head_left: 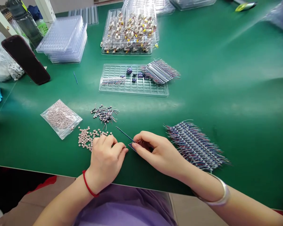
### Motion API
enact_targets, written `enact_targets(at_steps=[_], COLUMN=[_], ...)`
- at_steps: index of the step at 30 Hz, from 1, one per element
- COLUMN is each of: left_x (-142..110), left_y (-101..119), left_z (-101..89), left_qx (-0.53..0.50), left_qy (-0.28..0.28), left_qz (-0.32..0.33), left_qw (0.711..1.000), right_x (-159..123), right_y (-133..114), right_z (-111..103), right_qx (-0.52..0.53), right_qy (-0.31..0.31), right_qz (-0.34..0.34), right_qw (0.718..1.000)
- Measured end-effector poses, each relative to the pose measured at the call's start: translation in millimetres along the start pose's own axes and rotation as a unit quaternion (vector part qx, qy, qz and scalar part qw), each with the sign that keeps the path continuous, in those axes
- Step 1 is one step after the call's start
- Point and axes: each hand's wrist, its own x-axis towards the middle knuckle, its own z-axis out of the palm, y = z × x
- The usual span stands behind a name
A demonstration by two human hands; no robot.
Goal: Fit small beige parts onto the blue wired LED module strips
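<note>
My left hand (107, 155) is closed in a pinch beside the loose small pinkish round discs (84, 138); what sits between its thumb and forefinger is too small to make out. Facing it, my right hand (155, 152) pinches a thin blue strip (124, 134) that points up and to the left. Part of a blue edge also shows under the right fingertips. Beyond the left hand lies a small heap of dark parts with wire leads (105, 113). Right of my right hand rests a wide panel of wired parts in rows (195, 144).
A clear bag of discs (60, 117) lies at the left. Farther back are a clear compartment tray (134, 91), a second wired panel (160, 71) overlapping it, trays of white and yellow parts (132, 33), stacked clear trays (63, 37) and a leaning phone (25, 59).
</note>
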Motion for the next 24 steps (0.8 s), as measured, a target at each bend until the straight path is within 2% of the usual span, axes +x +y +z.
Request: enact_targets(at_steps=[5, 13, 24], left_x=[-7.8, -8.5, -5.2], left_y=[-3.2, -5.0, -2.9], left_z=[-2.5, -1.5, -2.1], left_qx=[-0.025, -0.030, -0.057], left_qy=[0.008, 0.037, 0.056], left_qz=[-0.010, -0.005, 0.015], left_qw=[1.000, 0.999, 0.997], right_x=[3.9, 8.2, 7.7], right_y=[1.4, 5.8, 6.1], right_z=[3.1, -4.0, 1.3], right_qx=[-0.034, -0.043, 0.027], right_qy=[-0.002, -0.056, -0.046], right_qz=[-0.040, -0.100, -0.105], right_qw=[0.999, 0.992, 0.993])
